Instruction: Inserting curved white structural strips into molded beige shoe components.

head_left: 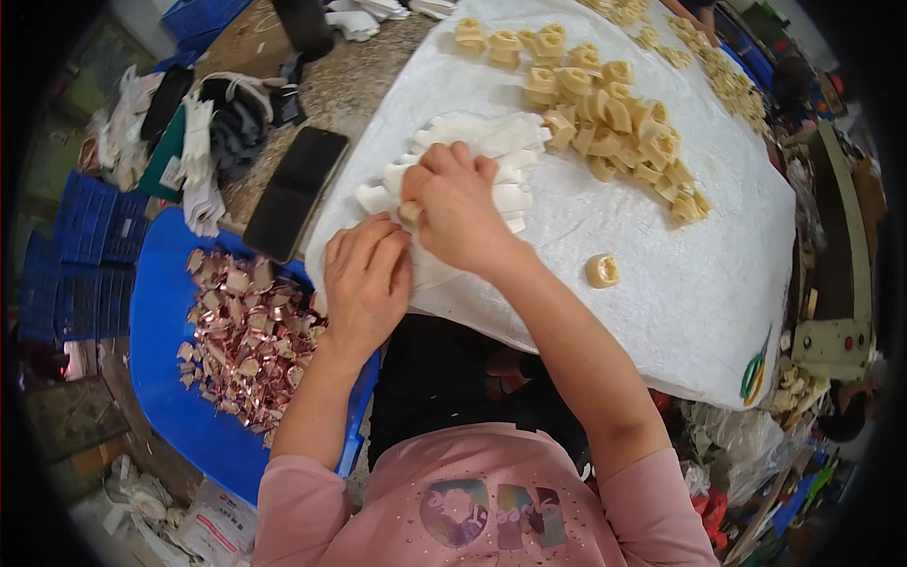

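Observation:
My right hand [458,203] is closed round a small cream-coloured part [409,213], pressing it down over white cloth gloves [515,137] that lie in a pile on the covered table. Only one end of that part shows beneath the fingers. Close beside it, my left hand [367,274] rests at the table's near left edge, fingers bent and together. Its fingertips point toward the part, and whatever they grip is hidden. To the right of my right forearm, a single cream ring-shaped part [602,271] stands apart on the white sheet [680,312].
A heap of similar cream parts [614,118] covers the table's far side. Left of the table, a blue bin [156,312] contains coppery, cream-ended pieces [250,326]. A black phone [296,194] lies near the bin. Green-handled scissors [753,376] sit at the right edge.

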{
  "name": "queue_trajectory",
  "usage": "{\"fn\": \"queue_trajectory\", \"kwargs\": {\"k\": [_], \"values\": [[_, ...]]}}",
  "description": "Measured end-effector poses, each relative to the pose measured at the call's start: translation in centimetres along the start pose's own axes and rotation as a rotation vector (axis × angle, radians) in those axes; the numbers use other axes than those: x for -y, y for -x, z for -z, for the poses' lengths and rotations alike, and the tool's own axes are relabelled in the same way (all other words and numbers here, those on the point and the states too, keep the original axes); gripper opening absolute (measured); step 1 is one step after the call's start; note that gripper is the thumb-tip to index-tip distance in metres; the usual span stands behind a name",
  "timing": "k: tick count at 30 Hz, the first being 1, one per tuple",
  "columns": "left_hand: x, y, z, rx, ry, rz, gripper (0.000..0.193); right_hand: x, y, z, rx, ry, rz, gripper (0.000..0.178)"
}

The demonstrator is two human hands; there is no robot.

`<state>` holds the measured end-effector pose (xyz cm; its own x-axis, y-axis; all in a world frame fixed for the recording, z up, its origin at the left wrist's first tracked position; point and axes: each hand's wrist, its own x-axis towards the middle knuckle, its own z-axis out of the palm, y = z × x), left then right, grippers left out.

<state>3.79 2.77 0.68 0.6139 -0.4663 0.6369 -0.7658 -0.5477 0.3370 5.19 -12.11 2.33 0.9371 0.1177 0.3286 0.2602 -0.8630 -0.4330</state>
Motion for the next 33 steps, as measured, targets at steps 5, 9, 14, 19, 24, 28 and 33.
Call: {"fn": "queue_trajectory", "kwargs": {"k": [5, 9, 14, 19, 24, 28, 33], "values": [[0.1, 0.5, -0.2, 0.09, -0.071, 0.046, 0.029, -0.6, 1.2, -0.9, -0.164, -0.05, 0.104, 0.015], [0.0, 0.7, -0.4, 0.096, -0.113, 0.031, 0.03, -1.2, 3.5, 0.6, -0.237, -0.425, 0.122, 0.025], [-0.2, 0.7, -0.3, 0.107, -0.11, -0.003, 0.029, -1.3, 7.6, 5.7, -0.514, -1.147, -0.17, 0.017], [-1.9, -0.2, 1.2, 0.206, -0.043, 0.193, 0.031, -2.6, 11.1, 12.2, -0.585, -1.082, -0.171, 0.015], [-7.1, -2.7, 1.8, 0.25, 0.108, -0.058, 0.04, -3.0, 13.4, 11.1, -0.428, -0.889, -0.138, 0.014], [-11.5, -3.1, -1.3, 0.361, 0.679, -0.011, 0.031, -2.6, 13.8, 10.4, -0.378, -0.935, -0.102, 0.014], [-11.5, -0.5, -3.4, 0.439, 0.894, 0.266, 0.023, -2.5, 14.6, 11.4, -0.269, -0.786, -0.042, 0.019]]}}
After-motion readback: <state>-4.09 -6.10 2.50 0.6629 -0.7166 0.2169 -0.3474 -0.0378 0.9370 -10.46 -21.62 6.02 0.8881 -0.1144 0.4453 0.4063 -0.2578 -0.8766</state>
